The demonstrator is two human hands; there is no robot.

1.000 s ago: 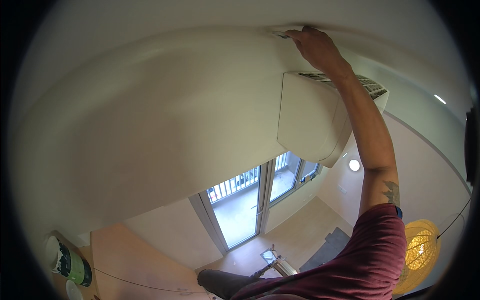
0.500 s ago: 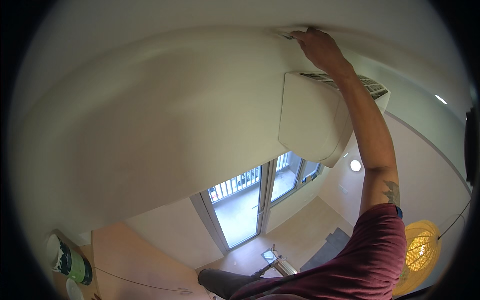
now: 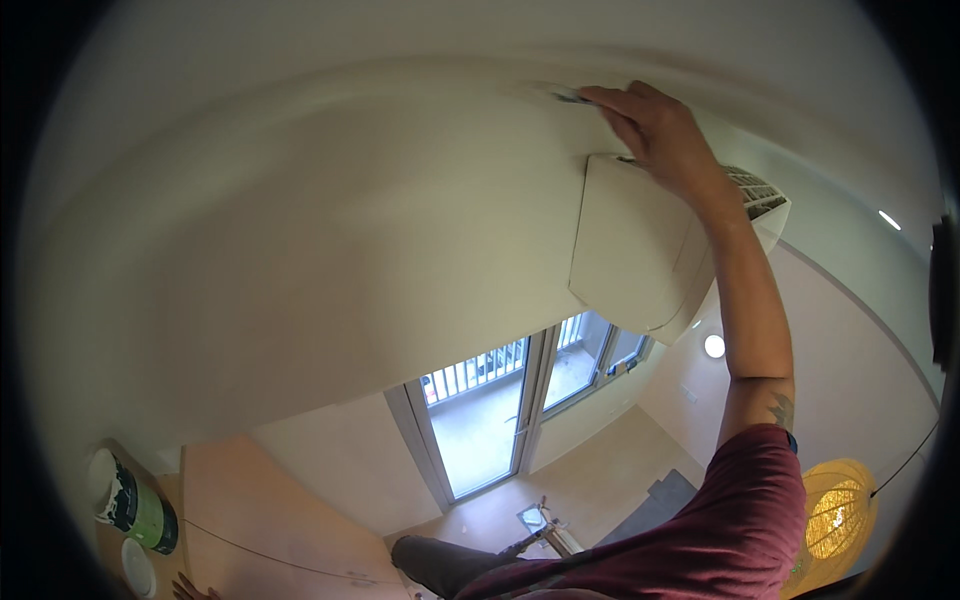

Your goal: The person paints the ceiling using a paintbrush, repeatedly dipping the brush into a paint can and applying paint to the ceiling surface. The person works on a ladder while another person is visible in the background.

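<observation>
Head view, looking upward along a raised arm. The right hand (image 3: 655,135) reaches overhead to the off-white painted wall (image 3: 330,230) just below its junction with the ceiling (image 3: 400,30). Its grip is closed on a small flat tool with a dark edge (image 3: 560,95), probably a scraper or narrow brush; the kind cannot be told. The fingers (image 3: 612,100) are curled together over the handle, and the tip lies flat against the wall, so the hold appears suited to pressing the blade along the surface rather than lifting it. The tool is at the top of the frame, immediately left of the fingertips and above the white box-shaped wall-mounted air-conditioning unit (image 3: 630,250), over whose top edge the wrist passes. The arm extends from a dark red short sleeve (image 3: 740,510) at the lower right.

The left hand is not in view. Far below, the fisheye shows a glazed balcony door with white frame (image 3: 500,410), a woven yellow pendant lamp (image 3: 835,510) at the right, and, at the lower left, a green-and-white paint tub (image 3: 140,510) with a round white lid (image 3: 135,565) beside it on a pale wooden surface (image 3: 230,510).
</observation>
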